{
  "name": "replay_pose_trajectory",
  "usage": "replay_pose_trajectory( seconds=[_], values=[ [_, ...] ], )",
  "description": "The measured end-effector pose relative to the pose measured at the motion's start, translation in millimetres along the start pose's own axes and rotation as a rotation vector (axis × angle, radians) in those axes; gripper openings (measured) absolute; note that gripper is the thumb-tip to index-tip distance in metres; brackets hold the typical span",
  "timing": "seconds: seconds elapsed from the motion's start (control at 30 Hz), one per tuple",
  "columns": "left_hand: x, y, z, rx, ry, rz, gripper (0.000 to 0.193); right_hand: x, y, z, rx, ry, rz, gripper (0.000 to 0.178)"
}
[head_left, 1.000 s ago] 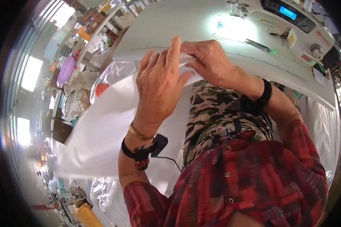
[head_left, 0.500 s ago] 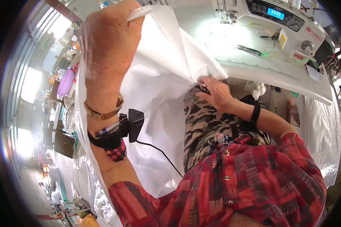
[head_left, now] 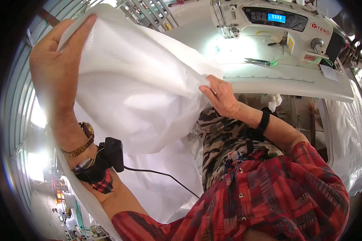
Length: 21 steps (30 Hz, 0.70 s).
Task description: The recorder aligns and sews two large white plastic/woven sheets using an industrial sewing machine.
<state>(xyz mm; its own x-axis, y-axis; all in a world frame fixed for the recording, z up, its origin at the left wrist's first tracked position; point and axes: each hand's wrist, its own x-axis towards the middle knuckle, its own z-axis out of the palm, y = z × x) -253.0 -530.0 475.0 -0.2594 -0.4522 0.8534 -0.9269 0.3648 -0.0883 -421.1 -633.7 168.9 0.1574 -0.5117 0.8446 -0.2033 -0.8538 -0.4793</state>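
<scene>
A large sheet of white woven fabric (head_left: 145, 88) hangs between my two hands and drapes down over my lap. My left hand (head_left: 60, 60) is raised at the upper left, its fingers closed on the fabric's upper edge. Lower and to the right, my right hand (head_left: 222, 95) pinches the same fabric between thumb and fingers, close to the front edge of the sewing table (head_left: 269, 86). The stretch between the hands is lifted and lightly creased. The fabric's lower part runs out of sight past my left arm.
A white sewing machine (head_left: 285, 24) with a lit blue display stands at the upper right, its lamp shining on the table. Thread snips (head_left: 258, 61) lie behind a ruler strip (head_left: 269, 78). A black cable (head_left: 161, 172) trails from the device on my left wrist. Clear plastic sheeting (head_left: 346, 136) hangs at the right.
My left hand has swung left and slightly down, drawing the fabric wider. My right hand has shifted slightly left and now grips the fabric higher off my lap. The view has shifted a little.
</scene>
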Motion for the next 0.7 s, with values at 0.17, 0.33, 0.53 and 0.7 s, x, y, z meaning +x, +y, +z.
replay_pose_trajectory(
  seconds=[0.17,0.33,0.53,0.7],
  values=[
    [14.1,-40.9,12.6,0.21,-0.141,-0.082,0.028,45.6,-80.9,-71.9,0.694,-0.143,0.447,0.036],
    [22.6,-97.1,37.0,0.616,-0.022,-0.128,0.044,27.3,-55.3,-164.0,0.271,-0.134,0.177,0.028],
    [-1.9,-282.7,16.3,0.816,0.117,-0.215,0.049,-134.3,83.5,-282.0,-0.405,0.483,0.724,0.042],
    [-39.5,-356.3,-31.8,0.742,0.174,-0.505,0.06,-388.8,171.2,-381.5,-0.892,0.378,1.196,0.045]
  ],
)
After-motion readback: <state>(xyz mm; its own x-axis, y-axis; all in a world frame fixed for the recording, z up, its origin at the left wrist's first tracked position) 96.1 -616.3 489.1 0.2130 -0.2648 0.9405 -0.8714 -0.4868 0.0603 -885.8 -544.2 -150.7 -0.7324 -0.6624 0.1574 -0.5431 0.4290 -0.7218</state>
